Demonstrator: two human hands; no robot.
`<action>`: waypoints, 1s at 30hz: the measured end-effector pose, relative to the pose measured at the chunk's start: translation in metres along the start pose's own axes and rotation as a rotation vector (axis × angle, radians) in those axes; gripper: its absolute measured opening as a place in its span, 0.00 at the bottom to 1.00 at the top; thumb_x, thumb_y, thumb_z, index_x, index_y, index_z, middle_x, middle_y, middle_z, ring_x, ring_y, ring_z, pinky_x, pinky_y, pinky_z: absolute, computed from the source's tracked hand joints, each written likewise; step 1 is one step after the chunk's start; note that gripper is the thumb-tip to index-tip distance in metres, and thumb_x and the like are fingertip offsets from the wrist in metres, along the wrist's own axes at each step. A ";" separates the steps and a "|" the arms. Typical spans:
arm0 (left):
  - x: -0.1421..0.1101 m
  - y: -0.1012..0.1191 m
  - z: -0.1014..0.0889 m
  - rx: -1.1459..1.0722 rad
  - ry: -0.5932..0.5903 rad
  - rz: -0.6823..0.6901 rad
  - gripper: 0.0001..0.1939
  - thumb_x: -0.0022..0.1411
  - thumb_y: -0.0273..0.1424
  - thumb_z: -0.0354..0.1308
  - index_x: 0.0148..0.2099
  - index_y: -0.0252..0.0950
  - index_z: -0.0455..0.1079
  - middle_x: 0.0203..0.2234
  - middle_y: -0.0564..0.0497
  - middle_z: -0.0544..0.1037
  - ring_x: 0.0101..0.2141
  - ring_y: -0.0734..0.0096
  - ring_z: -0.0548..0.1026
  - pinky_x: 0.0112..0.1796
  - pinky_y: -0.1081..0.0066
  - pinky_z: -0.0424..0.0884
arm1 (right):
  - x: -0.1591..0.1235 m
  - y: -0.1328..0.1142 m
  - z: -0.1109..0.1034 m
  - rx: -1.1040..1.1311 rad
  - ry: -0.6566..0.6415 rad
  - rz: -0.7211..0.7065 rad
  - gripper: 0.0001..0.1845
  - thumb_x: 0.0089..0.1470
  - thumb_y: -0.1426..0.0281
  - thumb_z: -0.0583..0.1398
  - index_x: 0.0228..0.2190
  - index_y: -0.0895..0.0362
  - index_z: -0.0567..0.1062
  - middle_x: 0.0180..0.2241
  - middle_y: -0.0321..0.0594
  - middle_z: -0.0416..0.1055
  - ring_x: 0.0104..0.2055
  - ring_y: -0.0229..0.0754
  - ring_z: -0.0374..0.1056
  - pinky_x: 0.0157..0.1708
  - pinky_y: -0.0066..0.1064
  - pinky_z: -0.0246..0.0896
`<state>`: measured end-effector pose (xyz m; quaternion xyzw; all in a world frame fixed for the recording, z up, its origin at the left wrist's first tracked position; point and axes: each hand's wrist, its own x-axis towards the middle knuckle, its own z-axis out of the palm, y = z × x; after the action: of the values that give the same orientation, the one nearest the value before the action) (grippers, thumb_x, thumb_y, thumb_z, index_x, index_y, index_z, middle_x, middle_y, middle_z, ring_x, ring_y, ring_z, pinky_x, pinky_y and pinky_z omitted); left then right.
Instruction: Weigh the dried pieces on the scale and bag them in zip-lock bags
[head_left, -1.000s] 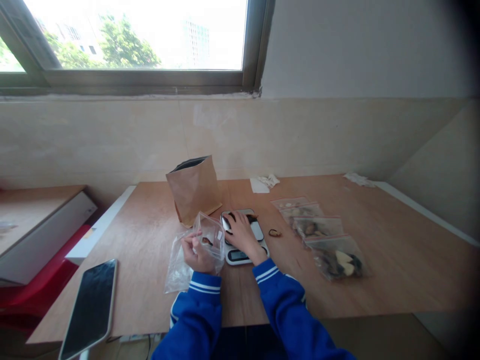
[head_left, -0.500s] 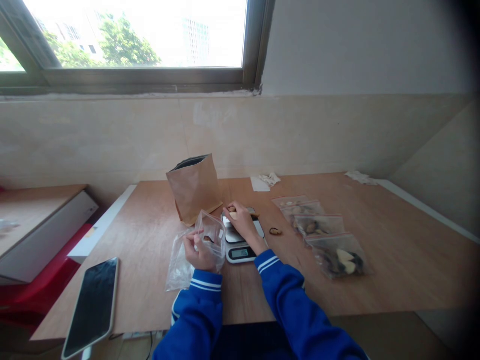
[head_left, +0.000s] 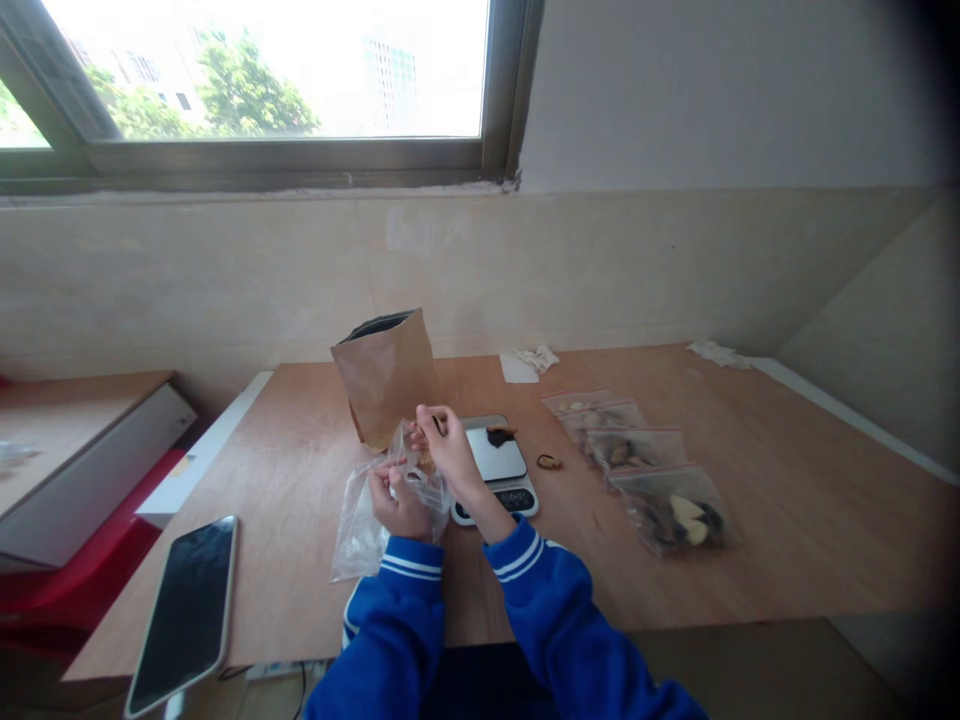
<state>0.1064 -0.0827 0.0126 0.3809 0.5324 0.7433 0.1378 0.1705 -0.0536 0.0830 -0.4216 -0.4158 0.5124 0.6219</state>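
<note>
My left hand [head_left: 396, 500] grips a small clear zip bag [head_left: 421, 468] and holds it upright with its mouth open. My right hand [head_left: 445, 447] is pinched over the bag's mouth on a small brown piece I cannot make out well. Just right of the bag lies a small digital kitchen scale [head_left: 496, 468] with one dark dried piece [head_left: 498, 435] left on its shiny plate. More empty clear bags [head_left: 358, 528] lie flat under my left hand. Blue sleeves with white stripes cover both arms.
An open brown paper bag [head_left: 386, 375] stands behind the scale. Several filled zip bags [head_left: 651, 472] lie in a row to the right, with a loose dark piece [head_left: 550, 462] beside the scale. A phone [head_left: 181, 612] lies front left. Crumpled paper [head_left: 531, 362] sits far back.
My right hand left the scale plate with a small piece and moved left to the mouth of the bag. My left hand kept the bag in place.
</note>
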 end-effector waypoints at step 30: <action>0.002 0.001 0.002 -0.106 -0.017 -0.054 0.11 0.63 0.37 0.48 0.29 0.37 0.60 0.40 0.47 0.74 0.43 0.63 0.71 0.48 0.56 0.64 | -0.007 0.016 -0.093 -1.028 0.210 -0.403 0.10 0.56 0.68 0.57 0.40 0.56 0.73 0.39 0.46 0.70 0.44 0.49 0.64 0.46 0.41 0.58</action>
<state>0.1064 -0.0808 0.0145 0.3650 0.5014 0.7630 0.1823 0.2537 -0.0674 0.0391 -0.6314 -0.6202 0.0704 0.4602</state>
